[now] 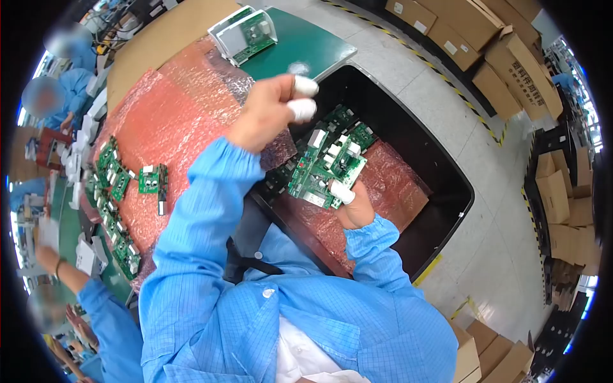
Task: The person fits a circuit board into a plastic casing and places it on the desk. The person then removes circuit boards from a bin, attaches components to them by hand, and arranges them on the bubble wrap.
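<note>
Slanting lengthwise toward upper right, circuit boards point(332, 163) in right hand point(359, 207).

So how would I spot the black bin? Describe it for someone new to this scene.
Start at the green tabletop at the top; just below and right of it sits the bin. The right hand holds green circuit boards over it, with red bubble wrap inside. Unlike the brown cardboard boxes beyond, it is black with rounded corners.
</note>
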Demonstrator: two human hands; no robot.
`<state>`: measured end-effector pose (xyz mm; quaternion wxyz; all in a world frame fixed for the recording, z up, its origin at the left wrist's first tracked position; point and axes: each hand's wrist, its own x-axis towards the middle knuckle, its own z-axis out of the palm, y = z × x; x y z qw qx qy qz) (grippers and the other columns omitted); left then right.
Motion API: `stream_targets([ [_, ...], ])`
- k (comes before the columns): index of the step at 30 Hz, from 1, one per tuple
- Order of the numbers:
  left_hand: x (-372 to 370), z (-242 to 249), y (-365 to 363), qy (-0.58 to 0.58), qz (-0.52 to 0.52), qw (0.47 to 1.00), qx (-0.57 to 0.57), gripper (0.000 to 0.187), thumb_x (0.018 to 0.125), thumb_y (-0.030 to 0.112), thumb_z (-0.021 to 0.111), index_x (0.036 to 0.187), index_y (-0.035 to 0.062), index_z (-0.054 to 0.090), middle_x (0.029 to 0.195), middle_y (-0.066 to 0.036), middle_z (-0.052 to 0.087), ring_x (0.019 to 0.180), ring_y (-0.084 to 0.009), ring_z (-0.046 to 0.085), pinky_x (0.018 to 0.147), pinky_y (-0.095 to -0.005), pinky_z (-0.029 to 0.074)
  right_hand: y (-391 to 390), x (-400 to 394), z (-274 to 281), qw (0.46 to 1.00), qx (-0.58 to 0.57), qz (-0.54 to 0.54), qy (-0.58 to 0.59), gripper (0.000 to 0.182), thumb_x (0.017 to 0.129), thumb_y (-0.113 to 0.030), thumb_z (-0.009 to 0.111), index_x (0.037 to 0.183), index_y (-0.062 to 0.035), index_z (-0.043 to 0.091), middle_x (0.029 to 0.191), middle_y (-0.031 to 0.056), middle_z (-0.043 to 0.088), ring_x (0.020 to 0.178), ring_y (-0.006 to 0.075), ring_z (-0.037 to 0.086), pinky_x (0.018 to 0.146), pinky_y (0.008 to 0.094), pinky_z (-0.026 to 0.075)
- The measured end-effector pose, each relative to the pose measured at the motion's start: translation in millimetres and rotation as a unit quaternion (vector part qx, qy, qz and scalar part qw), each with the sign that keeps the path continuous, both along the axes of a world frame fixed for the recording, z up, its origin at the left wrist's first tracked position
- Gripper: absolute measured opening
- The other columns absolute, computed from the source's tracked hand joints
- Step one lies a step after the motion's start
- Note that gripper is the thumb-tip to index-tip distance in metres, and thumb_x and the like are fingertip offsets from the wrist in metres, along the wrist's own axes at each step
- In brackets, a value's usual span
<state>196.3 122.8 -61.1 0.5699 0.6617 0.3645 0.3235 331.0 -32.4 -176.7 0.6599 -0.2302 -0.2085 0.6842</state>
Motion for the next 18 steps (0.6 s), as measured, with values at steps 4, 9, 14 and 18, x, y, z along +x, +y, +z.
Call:
stream_targets([
  [4, -14, -5, -35, -0.038, 0.011, 0.998, -0.049, 0.033, 0.077, 0.001, 0.064, 0.108, -0.0045, 0.054, 0.086, -0.006, 0.063, 0.079, -0.0114, 0.059, 0.072, -0.0251, 0.049, 6, -1, -2, 1.0, -0.01, 0.004, -0.006, 0.042, 0.083, -0.007, 0.06, 0.122, -0.0001, 0.046, 0.114, 0.0089, 0.055, 0.101, 0.0195, 0.056, 0.088, 0.0357, 0.047],
  [9, -27, -12, -44, -0.023, 0.027, 0.999, -0.034, 0.034, 0.076, -0.002, 0.064, 0.109, -0.005, 0.054, 0.086, -0.007, 0.063, 0.077, -0.0118, 0.06, 0.07, -0.0247, 0.05, 4, -7, 2, 0.999, -0.017, 0.011, -0.029, 0.04, 0.083, -0.006, 0.059, 0.121, -0.0006, 0.046, 0.112, 0.0085, 0.056, 0.099, 0.0184, 0.056, 0.084, 0.034, 0.048],
  [14, -30, -16, -46, -0.02, 0.04, 0.999, 0.009, 0.03, 0.076, 0.0, 0.064, 0.105, -0.0037, 0.058, 0.08, -0.007, 0.065, 0.07, -0.0087, 0.059, 0.06, -0.0229, 0.048, 0, -11, 2, 0.999, -0.018, 0.002, -0.035, 0.038, 0.083, -0.006, 0.059, 0.12, -0.0008, 0.048, 0.111, 0.0078, 0.057, 0.097, 0.0172, 0.057, 0.081, 0.0323, 0.048],
  [18, -25, -1, -57, 0.099, 0.056, 0.984, 0.138, 0.028, 0.076, -0.001, 0.063, 0.103, -0.003, 0.059, 0.078, -0.007, 0.064, 0.072, -0.0093, 0.06, 0.062, -0.0247, 0.049, 0, -11, 1, 0.999, -0.023, 0.002, -0.036, 0.037, 0.083, -0.007, 0.06, 0.118, -0.0007, 0.05, 0.11, 0.0069, 0.058, 0.096, 0.0166, 0.058, 0.08, 0.0321, 0.049],
])
